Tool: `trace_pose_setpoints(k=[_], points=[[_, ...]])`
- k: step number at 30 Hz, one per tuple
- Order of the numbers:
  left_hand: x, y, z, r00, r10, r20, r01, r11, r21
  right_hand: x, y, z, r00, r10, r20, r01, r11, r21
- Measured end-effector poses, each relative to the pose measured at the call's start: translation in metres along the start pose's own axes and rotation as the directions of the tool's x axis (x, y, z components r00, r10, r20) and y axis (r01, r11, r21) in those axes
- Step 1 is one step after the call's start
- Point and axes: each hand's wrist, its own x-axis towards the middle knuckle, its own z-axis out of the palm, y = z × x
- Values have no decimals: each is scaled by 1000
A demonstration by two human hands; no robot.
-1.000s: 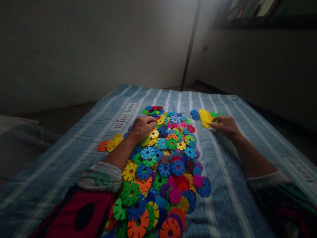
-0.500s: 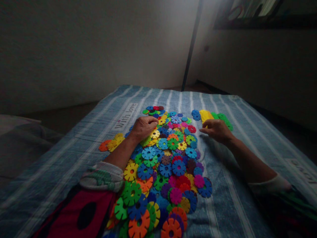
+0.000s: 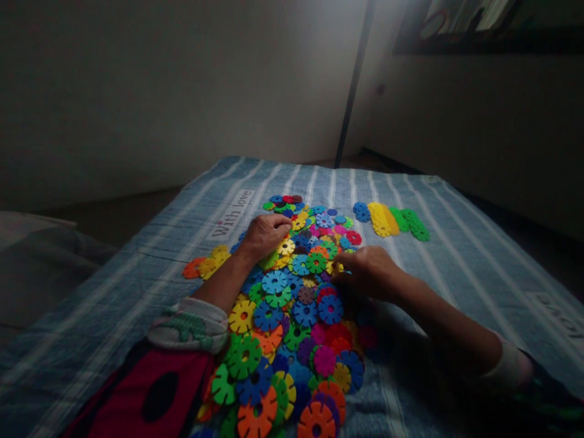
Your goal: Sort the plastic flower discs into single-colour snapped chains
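A big pile of coloured plastic snowflake discs point(image 3: 296, 304) lies on a blue striped towel point(image 3: 433, 286). My left hand point(image 3: 264, 236) rests curled on the far left part of the pile, fingertips pressed on discs near a yellow one point(image 3: 286, 246). My right hand point(image 3: 367, 272) lies over the pile's right side, its fingers closing at a yellow disc point(image 3: 336, 267). At the far right stands a sorted row: blue discs point(image 3: 361, 211), yellow discs point(image 3: 381, 219) and green discs point(image 3: 410, 223).
A small group of orange and yellow discs point(image 3: 205, 264) lies left of the pile. The towel reads "With love" point(image 3: 232, 213). A dark pole point(image 3: 351, 97) stands at the wall corner behind. A shelf point(image 3: 479, 27) hangs at upper right.
My right hand left the sorted row at the far right and moved down-left onto the pile. The green discs it covered now show. The left hand stayed put.
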Motion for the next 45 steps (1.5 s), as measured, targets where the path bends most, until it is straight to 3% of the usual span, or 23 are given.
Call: trace_pose_setpoints(k=[6,11,16,20,23,28,35,45], points=[[0,0,0,1000,4,-5,-4,1000,12,0,-2,-1,1000,15,15,-14,998,-53],[1,0,1,1000,-11,-10,12,999,35,0,-2,2,997,-80,13,81,994,-75],[1,0,0,1000,-5,-4,5,999,40,-1,12,-3,989,-104,-100,104,995,-8],[1,0,0,1000,2,1,-2,999,43,-3,52,-6,966,10,-259,38,983,181],[1,-1,1,1000,1,-2,-1,999,38,-4,91,0,928,185,-324,-111,966,234],[2,-3,2,1000,-5,-6,6,1000,24,-6,136,22,890,373,-262,-325,922,211],[1,-3,1,1000,7,-8,-7,1000,26,-3,146,35,902,386,-192,-347,915,207],[0,-1,1,1000,8,-10,-7,1000,23,0,140,41,811,510,-285,-481,860,172]])
